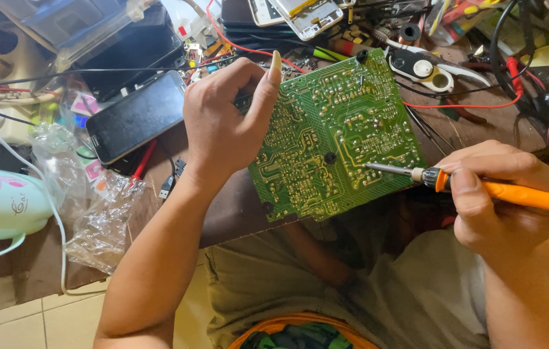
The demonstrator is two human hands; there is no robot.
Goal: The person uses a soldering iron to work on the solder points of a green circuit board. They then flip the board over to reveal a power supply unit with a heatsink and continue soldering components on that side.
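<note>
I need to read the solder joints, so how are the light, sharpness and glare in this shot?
Head view: even, soft light; the green circuit board and soldering iron look sharp, with only small glints on the board's solder points. The left hand casts a slight shadow at the board's left edge; the right hand sits near the frame edge, slightly stretched. The phone screen shows mild sheen.

Circuit board [336, 129]: green laminate, glossy solder mask, shiny silver solder dots. Soldering iron [481, 187]: dull bare-metal tip and shaft, smooth orange plastic handle. Phone [135, 116]: glossy black glass. Worktop [236, 207]: matt brown, worn wood look. Plastic bags [103, 220]: clear, crinkled film. Floor [29, 320]: smooth pale tile.
</note>
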